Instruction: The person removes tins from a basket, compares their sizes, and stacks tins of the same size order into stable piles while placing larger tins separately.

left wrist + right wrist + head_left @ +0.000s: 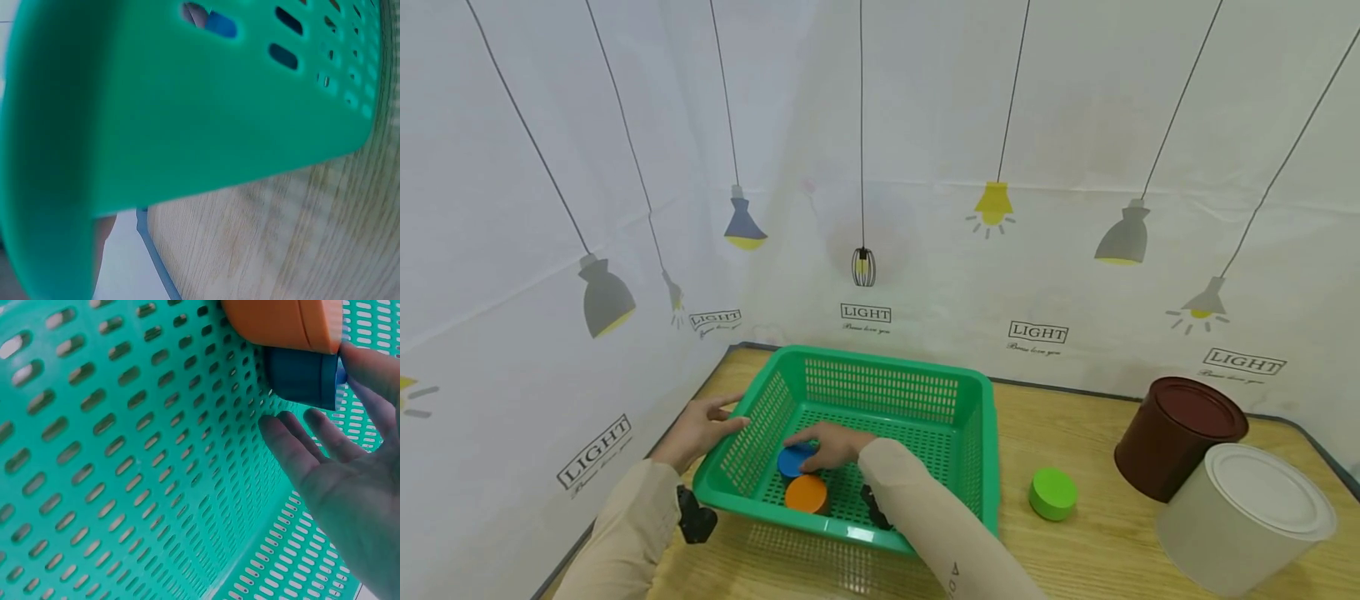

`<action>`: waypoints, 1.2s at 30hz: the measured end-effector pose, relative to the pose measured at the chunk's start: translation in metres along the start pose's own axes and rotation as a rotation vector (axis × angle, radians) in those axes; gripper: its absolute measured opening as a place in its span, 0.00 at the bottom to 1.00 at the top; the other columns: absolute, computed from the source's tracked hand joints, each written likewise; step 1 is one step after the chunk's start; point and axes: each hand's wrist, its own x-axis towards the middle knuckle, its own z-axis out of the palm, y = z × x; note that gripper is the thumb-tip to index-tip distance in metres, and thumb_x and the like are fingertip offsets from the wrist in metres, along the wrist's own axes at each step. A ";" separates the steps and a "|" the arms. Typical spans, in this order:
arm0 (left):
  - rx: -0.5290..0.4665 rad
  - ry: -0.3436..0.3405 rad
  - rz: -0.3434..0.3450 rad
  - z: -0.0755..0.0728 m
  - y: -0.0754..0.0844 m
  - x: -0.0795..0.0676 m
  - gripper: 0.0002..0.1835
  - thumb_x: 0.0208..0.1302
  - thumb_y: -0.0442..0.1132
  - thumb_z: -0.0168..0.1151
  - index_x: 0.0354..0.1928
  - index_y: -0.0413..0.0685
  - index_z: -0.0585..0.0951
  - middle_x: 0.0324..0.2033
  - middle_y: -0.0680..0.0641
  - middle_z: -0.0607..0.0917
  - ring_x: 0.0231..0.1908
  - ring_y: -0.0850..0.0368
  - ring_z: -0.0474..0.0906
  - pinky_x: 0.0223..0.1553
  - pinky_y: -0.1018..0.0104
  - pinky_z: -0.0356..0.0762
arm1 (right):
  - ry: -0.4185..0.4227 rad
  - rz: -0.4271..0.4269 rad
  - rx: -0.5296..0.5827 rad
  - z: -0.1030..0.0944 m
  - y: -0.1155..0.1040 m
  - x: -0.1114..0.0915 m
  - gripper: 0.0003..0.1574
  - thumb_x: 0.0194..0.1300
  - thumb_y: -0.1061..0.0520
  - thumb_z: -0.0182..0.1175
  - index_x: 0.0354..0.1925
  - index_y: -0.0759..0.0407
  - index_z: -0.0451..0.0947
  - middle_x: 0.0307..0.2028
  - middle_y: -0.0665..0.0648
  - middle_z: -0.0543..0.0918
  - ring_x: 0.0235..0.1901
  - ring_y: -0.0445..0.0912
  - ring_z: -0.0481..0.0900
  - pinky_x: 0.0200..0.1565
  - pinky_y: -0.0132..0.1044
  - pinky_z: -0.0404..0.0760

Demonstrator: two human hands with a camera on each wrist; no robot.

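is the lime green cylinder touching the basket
Apart: the head view shows bare table between the lime green cylinder and the basket.

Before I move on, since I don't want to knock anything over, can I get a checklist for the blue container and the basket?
1. Left hand at the left rim of the basket: ok.
2. Right hand with fingers on the blue container: ok.
3. Firmness of that hold: cannot tell.
4. Free space around the blue container: not ok, the orange container is right beside it.
5. Green container clear of the basket: ok, it stands to the right on the table.
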 end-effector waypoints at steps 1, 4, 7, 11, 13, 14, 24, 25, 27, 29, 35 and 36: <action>0.001 -0.001 0.000 0.000 0.000 0.000 0.31 0.60 0.43 0.58 0.63 0.42 0.62 0.51 0.28 0.69 0.47 0.38 0.70 0.41 0.52 0.74 | -0.003 -0.002 0.007 0.000 0.000 0.000 0.27 0.61 0.59 0.56 0.59 0.53 0.68 0.59 0.54 0.67 0.58 0.47 0.63 0.54 0.35 0.67; 0.003 -0.003 -0.003 0.000 -0.001 0.000 0.31 0.60 0.44 0.58 0.64 0.42 0.62 0.51 0.28 0.69 0.48 0.37 0.69 0.41 0.51 0.74 | 0.003 0.015 0.031 -0.001 0.002 0.000 0.27 0.61 0.58 0.56 0.59 0.54 0.67 0.59 0.54 0.67 0.58 0.47 0.63 0.54 0.36 0.67; 0.006 -0.003 -0.005 -0.001 -0.001 0.001 0.32 0.60 0.44 0.57 0.64 0.42 0.61 0.52 0.27 0.68 0.50 0.36 0.67 0.42 0.50 0.73 | 0.019 0.047 0.066 -0.002 0.003 -0.001 0.28 0.59 0.58 0.59 0.58 0.55 0.68 0.58 0.54 0.68 0.56 0.48 0.65 0.52 0.37 0.69; 0.005 0.000 -0.017 -0.001 -0.002 0.002 0.31 0.60 0.43 0.57 0.64 0.44 0.61 0.53 0.28 0.67 0.51 0.35 0.65 0.43 0.49 0.72 | 0.048 0.077 0.120 -0.002 0.003 -0.002 0.29 0.55 0.61 0.62 0.56 0.57 0.70 0.55 0.55 0.70 0.52 0.49 0.69 0.46 0.36 0.73; 0.007 -0.001 -0.015 -0.001 -0.003 0.002 0.31 0.60 0.43 0.57 0.64 0.43 0.61 0.53 0.28 0.67 0.51 0.35 0.66 0.43 0.49 0.72 | 0.063 0.083 0.147 -0.002 0.004 -0.002 0.29 0.53 0.63 0.63 0.55 0.59 0.70 0.53 0.56 0.71 0.50 0.50 0.71 0.43 0.35 0.75; 0.009 -0.002 -0.013 -0.001 -0.003 0.002 0.31 0.61 0.43 0.57 0.64 0.43 0.61 0.53 0.28 0.67 0.51 0.35 0.66 0.43 0.49 0.72 | 0.068 0.084 0.156 -0.002 0.004 -0.002 0.29 0.52 0.63 0.64 0.55 0.59 0.71 0.53 0.56 0.72 0.49 0.49 0.72 0.43 0.34 0.75; 0.007 0.001 -0.013 0.001 -0.001 0.001 0.31 0.60 0.44 0.57 0.64 0.43 0.62 0.51 0.28 0.68 0.48 0.37 0.69 0.41 0.51 0.74 | 0.030 0.076 0.091 -0.002 0.005 0.000 0.34 0.53 0.64 0.63 0.59 0.52 0.68 0.55 0.60 0.70 0.55 0.51 0.67 0.44 0.37 0.75; 0.008 0.000 -0.013 0.001 0.000 0.001 0.31 0.60 0.44 0.57 0.64 0.42 0.62 0.51 0.28 0.69 0.47 0.37 0.69 0.41 0.51 0.74 | 0.021 0.076 0.071 -0.002 0.005 0.000 0.34 0.53 0.63 0.63 0.59 0.51 0.68 0.55 0.60 0.70 0.55 0.50 0.67 0.44 0.37 0.75; 0.009 0.000 -0.013 0.001 0.000 0.000 0.31 0.60 0.44 0.58 0.64 0.42 0.62 0.51 0.28 0.69 0.47 0.37 0.70 0.40 0.51 0.74 | 0.011 0.080 0.042 -0.002 0.006 0.000 0.34 0.53 0.64 0.63 0.59 0.50 0.67 0.55 0.60 0.70 0.55 0.50 0.67 0.44 0.37 0.74; 0.008 0.000 -0.011 0.001 0.000 -0.001 0.31 0.60 0.44 0.58 0.64 0.42 0.62 0.51 0.28 0.69 0.47 0.37 0.70 0.40 0.51 0.74 | 0.013 0.090 0.036 -0.001 0.007 0.000 0.34 0.53 0.64 0.63 0.58 0.49 0.68 0.54 0.60 0.70 0.54 0.50 0.68 0.44 0.37 0.74; 0.006 -0.007 -0.006 0.000 0.000 -0.001 0.32 0.60 0.44 0.57 0.64 0.43 0.61 0.53 0.27 0.67 0.49 0.35 0.68 0.42 0.50 0.73 | 0.062 0.107 0.076 0.000 0.009 0.001 0.31 0.51 0.63 0.65 0.55 0.51 0.69 0.49 0.59 0.71 0.51 0.51 0.69 0.43 0.39 0.74; 0.006 -0.009 -0.008 0.000 0.000 -0.001 0.32 0.60 0.44 0.57 0.64 0.43 0.61 0.53 0.27 0.67 0.49 0.35 0.67 0.42 0.50 0.73 | 0.070 0.109 0.074 0.000 0.009 0.001 0.31 0.51 0.63 0.65 0.54 0.52 0.69 0.49 0.58 0.71 0.50 0.51 0.69 0.44 0.39 0.74</action>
